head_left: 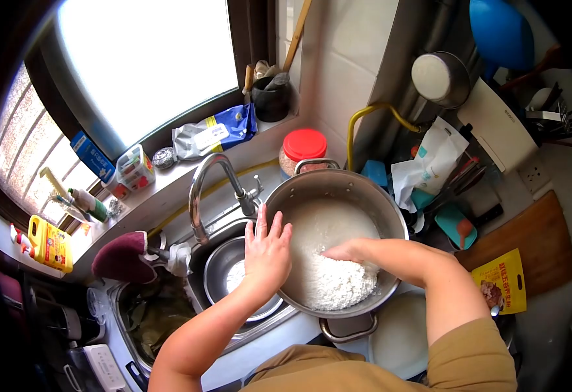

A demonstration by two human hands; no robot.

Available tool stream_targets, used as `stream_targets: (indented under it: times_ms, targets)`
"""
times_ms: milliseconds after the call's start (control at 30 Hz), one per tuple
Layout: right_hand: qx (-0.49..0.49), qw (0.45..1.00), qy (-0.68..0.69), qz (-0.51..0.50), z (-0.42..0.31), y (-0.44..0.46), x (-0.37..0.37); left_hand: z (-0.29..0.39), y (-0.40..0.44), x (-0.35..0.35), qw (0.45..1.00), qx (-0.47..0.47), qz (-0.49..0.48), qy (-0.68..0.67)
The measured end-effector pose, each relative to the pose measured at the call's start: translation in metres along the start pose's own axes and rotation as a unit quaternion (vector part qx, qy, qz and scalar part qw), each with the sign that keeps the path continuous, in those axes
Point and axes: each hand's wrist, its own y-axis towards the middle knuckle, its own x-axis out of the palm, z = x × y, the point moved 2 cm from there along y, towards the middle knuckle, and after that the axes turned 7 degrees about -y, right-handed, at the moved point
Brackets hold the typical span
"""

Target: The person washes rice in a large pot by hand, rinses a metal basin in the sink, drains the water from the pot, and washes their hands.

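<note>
The left hand, fingers spread wide, is at the left rim of the pot; contact is unclear. The right hand dips into white grains in cloudy water, its grip hidden. The pot sits mouth up right of the sink, handles lined up from shirt toward wall. Beyond: jar, tap, window.

We have our right hand in white grains inside the pot. Our left hand spreads by its nine-o'clock rim.
</note>
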Motion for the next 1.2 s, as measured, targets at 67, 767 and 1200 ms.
stream_targets:
  times_ms: [67,767,1200]
  targets:
    - [0.009,1.000,0.015,0.025,0.004,0.010,0.006,0.000,0.000,-0.001,1.000,0.002,-0.002,0.001]
    - [-0.153,0.937,-0.160,0.269,-0.058,0.053,-0.072,-0.001,0.000,-0.002,1.000,0.019,-0.005,0.005]
    - [-0.125,0.979,-0.135,0.084,-0.070,0.083,-0.028,-0.002,0.001,0.001,0.999,0.027,0.021,0.007]
